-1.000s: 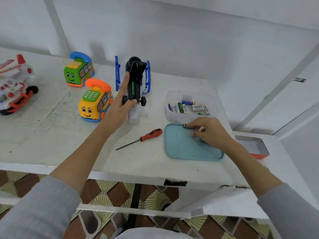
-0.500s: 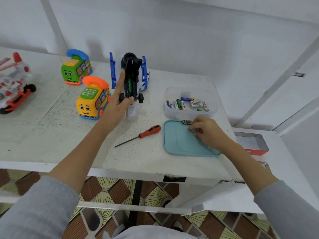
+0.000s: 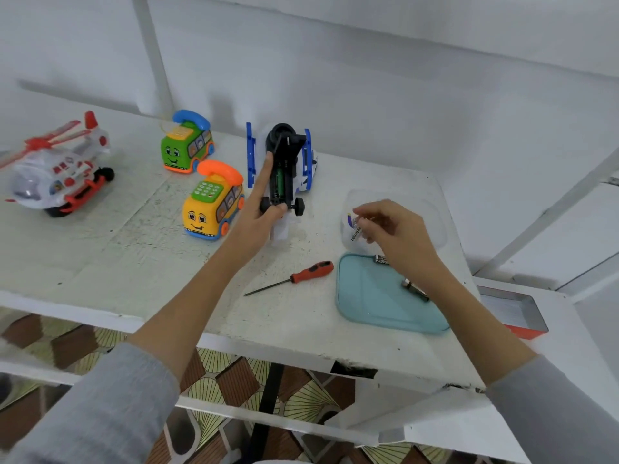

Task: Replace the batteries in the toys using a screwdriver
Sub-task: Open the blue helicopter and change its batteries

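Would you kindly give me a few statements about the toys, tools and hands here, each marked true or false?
1. The left hand holds the blue toy upturned. True.
2. The screwdriver is in the right hand. False: it lies on the table.
3. Two batteries lie on the teal lid. True.
4. The yellow phone bus lies tipped over. False: it stands upright.
5. The right hand rests on the lid. False: it is over the clear container.

On the white worktop (image 3: 100,262) the left hand (image 3: 258,222) held the blue-and-white toy helicopter (image 3: 284,169) upturned, its battery bay exposed, while the right hand (image 3: 395,236) reached with curled fingers over the clear battery tub (image 3: 435,212), an orange screwdriver (image 3: 301,276) lying beside the teal lid (image 3: 368,296).
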`<action>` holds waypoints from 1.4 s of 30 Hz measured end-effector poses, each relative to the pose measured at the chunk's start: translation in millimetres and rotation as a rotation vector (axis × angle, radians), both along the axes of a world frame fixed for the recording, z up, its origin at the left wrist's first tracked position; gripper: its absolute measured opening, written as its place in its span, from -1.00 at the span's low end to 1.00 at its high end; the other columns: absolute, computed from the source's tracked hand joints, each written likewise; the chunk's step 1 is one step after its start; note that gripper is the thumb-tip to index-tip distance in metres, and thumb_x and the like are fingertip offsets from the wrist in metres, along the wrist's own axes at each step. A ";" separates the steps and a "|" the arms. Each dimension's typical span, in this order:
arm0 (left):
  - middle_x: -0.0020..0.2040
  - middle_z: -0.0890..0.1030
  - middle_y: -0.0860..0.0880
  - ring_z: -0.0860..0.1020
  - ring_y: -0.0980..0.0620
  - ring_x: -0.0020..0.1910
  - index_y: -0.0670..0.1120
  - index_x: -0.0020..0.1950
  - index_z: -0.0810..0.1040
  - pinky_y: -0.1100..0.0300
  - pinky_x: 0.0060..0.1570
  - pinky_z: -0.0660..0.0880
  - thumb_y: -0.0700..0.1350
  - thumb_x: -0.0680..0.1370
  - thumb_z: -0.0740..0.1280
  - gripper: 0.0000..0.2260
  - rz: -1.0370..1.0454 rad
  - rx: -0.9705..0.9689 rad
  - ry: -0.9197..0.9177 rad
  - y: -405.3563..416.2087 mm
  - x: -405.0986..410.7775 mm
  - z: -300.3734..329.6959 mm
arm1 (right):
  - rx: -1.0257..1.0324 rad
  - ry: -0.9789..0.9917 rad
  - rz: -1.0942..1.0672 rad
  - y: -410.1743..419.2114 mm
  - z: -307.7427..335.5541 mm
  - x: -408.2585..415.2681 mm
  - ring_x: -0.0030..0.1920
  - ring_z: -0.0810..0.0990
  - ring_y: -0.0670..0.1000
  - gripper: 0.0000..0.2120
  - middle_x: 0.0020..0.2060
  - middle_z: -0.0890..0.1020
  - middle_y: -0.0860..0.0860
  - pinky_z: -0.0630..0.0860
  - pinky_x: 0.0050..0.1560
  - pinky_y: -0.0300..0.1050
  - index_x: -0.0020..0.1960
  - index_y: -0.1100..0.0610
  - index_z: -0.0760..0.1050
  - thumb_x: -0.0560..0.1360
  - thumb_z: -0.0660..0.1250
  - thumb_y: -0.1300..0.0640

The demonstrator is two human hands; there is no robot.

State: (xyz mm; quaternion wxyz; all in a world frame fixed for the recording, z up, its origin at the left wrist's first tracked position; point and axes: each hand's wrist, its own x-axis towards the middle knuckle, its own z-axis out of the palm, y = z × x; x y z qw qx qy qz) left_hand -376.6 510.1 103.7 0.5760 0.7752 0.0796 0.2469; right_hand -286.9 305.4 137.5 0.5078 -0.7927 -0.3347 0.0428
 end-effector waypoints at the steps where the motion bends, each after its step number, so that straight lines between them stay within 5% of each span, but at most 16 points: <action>1: 0.14 0.40 0.51 0.29 0.25 -0.42 0.14 0.51 -0.07 0.11 -0.03 0.40 -0.37 0.61 0.13 -0.35 0.002 0.007 -0.004 0.6 0.6 -0.6 | 0.051 0.050 0.005 8.2 7.4 -1.4 -0.30 0.56 -0.12 -0.85 -0.24 0.61 0.02 0.54 -0.13 -0.24 -0.02 0.16 0.56 0.49 0.31 0.35; 3: 0.01 0.42 0.58 0.27 0.25 -0.42 0.15 0.50 -0.06 0.12 -0.08 0.38 -0.37 0.60 0.14 -0.35 0.001 0.021 -0.005 1.7 2.2 -2.7 | 0.130 0.150 0.032 24.4 19.9 -4.6 -0.27 0.63 -0.03 -0.89 -0.22 0.64 0.13 0.57 -0.09 -0.21 -0.02 0.23 0.57 0.48 0.32 0.34; 7: 0.14 0.31 0.66 0.40 0.33 -0.18 0.01 0.55 -0.11 0.31 -0.04 0.39 -0.40 0.59 0.13 -0.33 -0.025 0.026 -0.023 2.9 4.6 -5.5 | 0.254 0.251 0.111 55.5 29.9 -10.5 -0.22 0.65 0.02 -0.87 -0.17 0.63 0.21 0.60 -0.07 -0.18 0.01 0.31 0.56 0.50 0.27 0.38; 11: 0.29 0.23 0.43 0.40 0.52 0.12 -0.09 0.56 -0.11 0.47 0.07 0.38 -0.45 0.58 0.10 -0.35 -0.051 -0.017 -0.054 1.0 2.9 -1.3 | 0.233 0.178 0.156 76.8 25.8 -9.3 -0.18 0.66 0.07 -0.86 -0.16 0.63 0.22 0.60 -0.06 -0.18 -0.01 0.26 0.56 0.48 0.29 0.39; 18: 0.25 0.28 0.53 0.40 0.50 0.04 -0.08 0.56 -0.14 0.41 0.10 0.39 -0.44 0.59 0.11 -0.34 -0.072 -0.026 -0.045 4.2 7.8 -4.5 | 0.040 -0.268 0.164 94.6 18.0 2.0 -0.21 0.61 0.07 -0.91 -0.12 0.55 0.13 0.58 -0.10 -0.09 -0.09 0.25 0.59 0.44 0.35 0.36; 24: 0.37 0.20 0.35 0.34 0.41 0.30 0.03 0.53 -0.09 0.35 0.25 0.36 -0.43 0.59 0.10 -0.35 -0.102 -0.045 -0.040 5.3 8.9 -5.3 | -0.103 -0.476 0.194 99.3 18.6 5.0 -0.31 0.45 -0.06 -0.83 -0.12 0.49 0.14 0.40 -0.18 -0.42 0.02 0.23 0.62 0.43 0.37 0.32; 28: 0.36 0.23 0.34 0.35 0.41 0.29 0.05 0.53 -0.11 0.37 0.22 0.37 -0.42 0.59 0.10 -0.34 -0.098 -0.065 -0.041 6.7 8.9 -5.1 | -0.144 -0.508 0.169 101.2 19.1 8.0 -0.31 0.38 -0.07 -0.82 -0.21 0.47 0.09 0.28 -0.19 -0.47 0.02 0.20 0.63 0.43 0.39 0.28; 42: 0.36 0.16 0.35 0.28 0.51 0.29 0.00 0.54 -0.11 0.45 0.21 0.33 -0.44 0.58 0.09 -0.34 -0.093 -0.074 -0.046 6.8 8.6 -2.1 | -0.205 -0.420 0.236 105.2 20.6 12.2 -0.21 0.51 -0.13 -0.81 -0.09 0.66 0.04 0.35 -0.13 -0.53 0.08 0.18 0.61 0.48 0.34 0.22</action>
